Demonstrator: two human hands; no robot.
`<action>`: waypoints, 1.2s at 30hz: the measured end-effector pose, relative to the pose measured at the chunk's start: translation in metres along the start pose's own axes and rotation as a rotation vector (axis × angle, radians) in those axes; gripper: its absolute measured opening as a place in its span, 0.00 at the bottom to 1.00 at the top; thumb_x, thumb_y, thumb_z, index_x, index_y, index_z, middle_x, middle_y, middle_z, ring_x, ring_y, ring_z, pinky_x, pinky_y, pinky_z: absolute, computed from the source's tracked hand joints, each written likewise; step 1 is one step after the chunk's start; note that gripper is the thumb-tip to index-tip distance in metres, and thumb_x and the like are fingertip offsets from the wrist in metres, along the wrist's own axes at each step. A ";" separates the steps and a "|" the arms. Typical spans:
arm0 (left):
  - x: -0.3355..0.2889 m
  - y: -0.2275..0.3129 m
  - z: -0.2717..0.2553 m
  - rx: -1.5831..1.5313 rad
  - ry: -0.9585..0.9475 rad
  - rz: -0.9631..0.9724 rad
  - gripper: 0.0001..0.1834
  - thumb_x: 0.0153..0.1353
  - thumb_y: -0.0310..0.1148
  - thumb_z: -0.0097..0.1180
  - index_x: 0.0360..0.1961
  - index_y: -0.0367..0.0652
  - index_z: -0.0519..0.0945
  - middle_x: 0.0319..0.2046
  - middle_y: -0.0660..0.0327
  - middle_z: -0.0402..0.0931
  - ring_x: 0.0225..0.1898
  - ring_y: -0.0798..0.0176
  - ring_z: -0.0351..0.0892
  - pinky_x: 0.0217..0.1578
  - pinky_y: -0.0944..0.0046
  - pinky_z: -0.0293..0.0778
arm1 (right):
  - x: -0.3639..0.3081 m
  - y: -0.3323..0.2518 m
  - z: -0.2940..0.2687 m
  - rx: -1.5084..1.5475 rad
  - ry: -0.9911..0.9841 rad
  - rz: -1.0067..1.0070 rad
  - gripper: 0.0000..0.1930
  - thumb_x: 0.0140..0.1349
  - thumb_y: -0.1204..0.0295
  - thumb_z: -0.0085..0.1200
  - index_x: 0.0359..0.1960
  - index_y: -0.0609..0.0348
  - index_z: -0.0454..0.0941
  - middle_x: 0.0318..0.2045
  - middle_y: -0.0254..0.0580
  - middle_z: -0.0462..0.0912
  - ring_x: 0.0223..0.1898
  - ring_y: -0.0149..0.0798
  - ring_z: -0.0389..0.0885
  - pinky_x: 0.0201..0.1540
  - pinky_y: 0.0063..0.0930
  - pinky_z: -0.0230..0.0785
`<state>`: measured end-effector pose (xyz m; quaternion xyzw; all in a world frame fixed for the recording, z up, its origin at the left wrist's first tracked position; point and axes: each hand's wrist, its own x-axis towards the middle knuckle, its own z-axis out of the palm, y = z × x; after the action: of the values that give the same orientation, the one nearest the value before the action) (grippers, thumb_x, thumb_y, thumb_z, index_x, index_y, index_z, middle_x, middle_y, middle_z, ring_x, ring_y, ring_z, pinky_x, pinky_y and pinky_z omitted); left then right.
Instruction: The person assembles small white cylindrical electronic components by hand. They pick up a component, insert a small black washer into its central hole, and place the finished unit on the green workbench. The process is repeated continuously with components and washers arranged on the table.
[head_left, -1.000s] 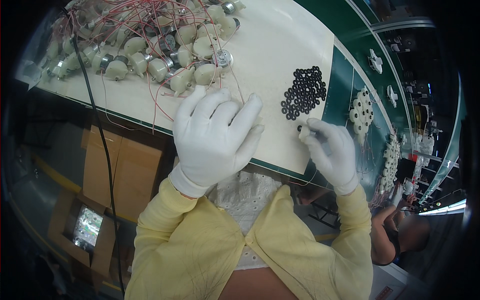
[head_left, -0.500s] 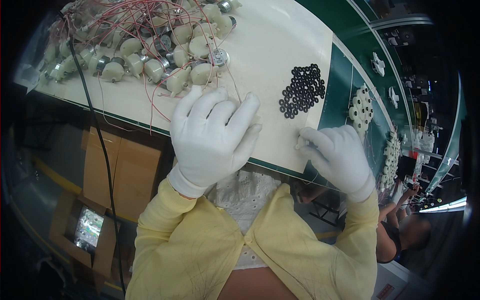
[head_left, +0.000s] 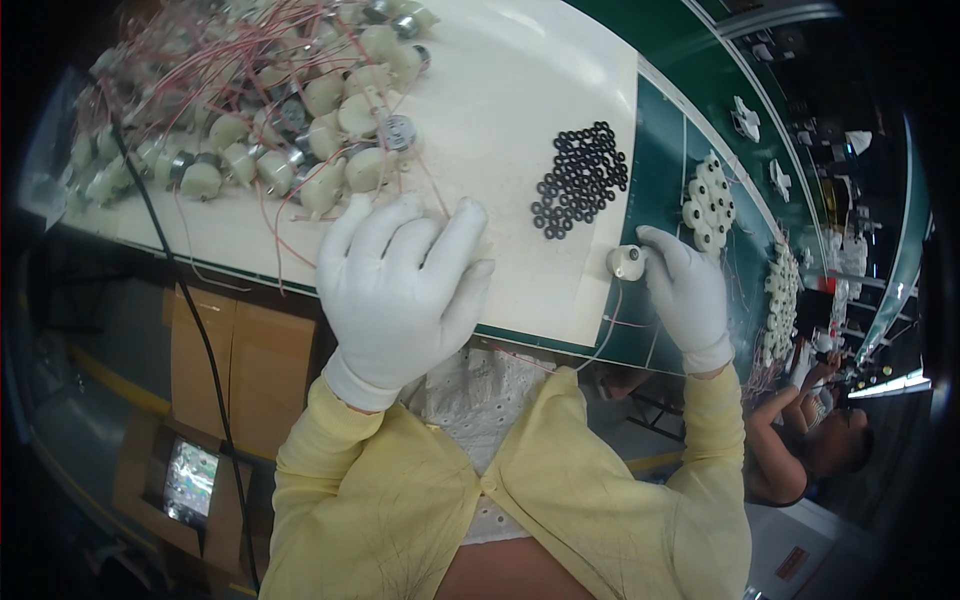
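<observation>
My left hand (head_left: 393,285), in a white glove, is at the table's near edge below a heap of small motors with cream plastic housings (head_left: 323,187). Its fingers are stretched and a little apart; what lies under the palm is hidden. A thin wire from the heap runs toward its fingertips. My right hand (head_left: 687,290), gloved too, pinches a cream-housed motor (head_left: 627,262) at its side between thumb and forefinger. A black ring shows on that motor's face, and a pale wire hangs from it over the table edge. Many black rings (head_left: 583,180) lie spread beyond it.
Cream parts with black rings (head_left: 708,205) stand grouped on the green mat (head_left: 655,150), with another long row (head_left: 780,305) further right. A black cable (head_left: 185,270) crosses the left side. Cardboard boxes (head_left: 265,365) stand below the table. Another person (head_left: 800,450) sits at right.
My right hand has shifted up and right, and the motor with its black ring now shows at its fingertips. The view has shifted slightly; my left hand keeps its pose.
</observation>
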<state>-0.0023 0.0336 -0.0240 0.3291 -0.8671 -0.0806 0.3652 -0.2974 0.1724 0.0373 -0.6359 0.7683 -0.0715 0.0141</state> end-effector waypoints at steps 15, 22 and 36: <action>-0.007 0.014 -0.006 0.266 -0.056 -0.077 0.26 0.55 0.47 0.76 0.55 0.56 0.87 0.59 0.52 0.74 0.74 0.38 0.59 0.72 0.39 0.58 | -0.021 -0.022 -0.016 0.360 0.110 0.023 0.28 0.58 0.68 0.71 0.62 0.55 0.81 0.35 0.38 0.85 0.34 0.41 0.86 0.35 0.35 0.77; -0.004 0.008 -0.007 0.171 -0.051 -0.022 0.24 0.55 0.45 0.76 0.52 0.50 0.87 0.67 0.51 0.73 0.77 0.37 0.55 0.74 0.36 0.54 | -0.065 0.063 -0.051 0.274 0.309 0.502 0.37 0.59 0.76 0.66 0.73 0.58 0.73 0.40 0.41 0.84 0.38 0.34 0.83 0.47 0.29 0.79; 0.022 0.034 -0.004 -0.058 -0.148 0.246 0.28 0.67 0.55 0.63 0.59 0.45 0.81 0.55 0.60 0.80 0.68 0.43 0.72 0.75 0.36 0.51 | -0.022 0.190 -0.023 0.181 0.082 0.435 0.39 0.58 0.76 0.59 0.76 0.51 0.69 0.64 0.52 0.81 0.57 0.48 0.83 0.65 0.36 0.73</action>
<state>-0.0281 0.0459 0.0046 0.2027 -0.9228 -0.0845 0.3166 -0.4813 0.2306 0.0343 -0.4482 0.8776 -0.1613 0.0549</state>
